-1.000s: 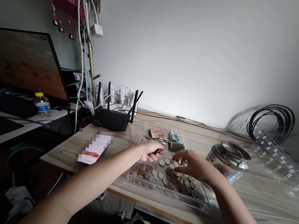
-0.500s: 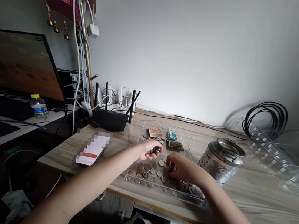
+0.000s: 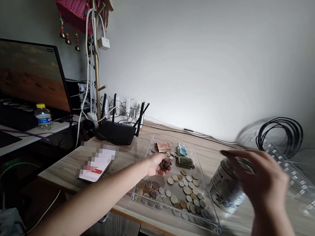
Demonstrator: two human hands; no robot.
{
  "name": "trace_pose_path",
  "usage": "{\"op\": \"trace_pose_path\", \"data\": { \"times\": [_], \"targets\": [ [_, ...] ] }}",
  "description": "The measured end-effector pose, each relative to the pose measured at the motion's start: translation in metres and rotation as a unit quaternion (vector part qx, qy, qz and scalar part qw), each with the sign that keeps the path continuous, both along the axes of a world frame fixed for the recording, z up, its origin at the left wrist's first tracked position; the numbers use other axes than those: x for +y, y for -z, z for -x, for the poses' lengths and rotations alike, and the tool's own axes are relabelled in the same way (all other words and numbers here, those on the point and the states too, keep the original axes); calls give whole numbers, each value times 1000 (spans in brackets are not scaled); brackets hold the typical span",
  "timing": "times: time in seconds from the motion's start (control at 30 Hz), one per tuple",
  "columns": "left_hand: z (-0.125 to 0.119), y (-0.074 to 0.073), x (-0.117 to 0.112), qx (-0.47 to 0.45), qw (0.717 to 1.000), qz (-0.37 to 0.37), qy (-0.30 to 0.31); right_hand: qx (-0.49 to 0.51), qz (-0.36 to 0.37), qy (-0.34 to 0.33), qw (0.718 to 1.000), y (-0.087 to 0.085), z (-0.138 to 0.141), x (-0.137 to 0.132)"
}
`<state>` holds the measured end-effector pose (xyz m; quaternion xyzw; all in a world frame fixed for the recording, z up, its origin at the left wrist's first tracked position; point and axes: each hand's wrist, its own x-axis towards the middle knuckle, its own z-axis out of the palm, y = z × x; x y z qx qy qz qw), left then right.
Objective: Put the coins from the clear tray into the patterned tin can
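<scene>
Metal coins (image 3: 165, 164) nestle in the left hand (image 3: 156, 167), fingers curled around them and best kept level, while the right hand (image 3: 266, 179) (seemingly pinching a brown coin (image 3: 225, 153)) needs steadiness at the tin's (image 3: 227, 192) two o'clock, the clear tray (image 3: 158, 179) at nine.

Honestly, nothing's coming out readable here. Dark print is showing on the metal can (image 3: 226, 193) but it's blurring, the blue label (image 3: 44, 119) on the yellow-capped bottle (image 3: 41, 111) is looking too tiny, and pixelation is covering the phone screen (image 3: 100, 161).
</scene>
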<state>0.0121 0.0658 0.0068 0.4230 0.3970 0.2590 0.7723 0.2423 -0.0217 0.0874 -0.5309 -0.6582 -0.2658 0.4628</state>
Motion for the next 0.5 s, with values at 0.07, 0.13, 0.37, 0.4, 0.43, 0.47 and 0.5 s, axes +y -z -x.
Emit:
{"op": "trace_pose_path", "data": {
  "times": [0.07, 0.13, 0.37, 0.4, 0.43, 0.47, 0.5],
  "targets": [
    [0, 0, -1, 10, 1000, 0, -4, 34, 55, 126, 990, -5, -28, 2],
    [-1, 0, -1, 15, 1000, -18, -1, 67, 171, 176, 967, -7, -49, 6],
    [-2, -1, -5, 19, 994, -98, 40, 128, 255, 141, 948, -5, -58, 12],
    [-2, -1, -5, 24, 993, -104, 45, 127, 251, 140, 949, -5, -57, 11],
    [-2, 0, -6, 28, 992, -110, 48, 125, 248, 137, 951, -5, -55, 11],
    [-2, 0, -6, 33, 992, -114, 50, 125, 246, 133, 952, -5, -54, 10],
    [-2, 0, -6, 37, 991, -117, 51, 126, 247, 128, 952, -5, -53, 10]
  ]
}}
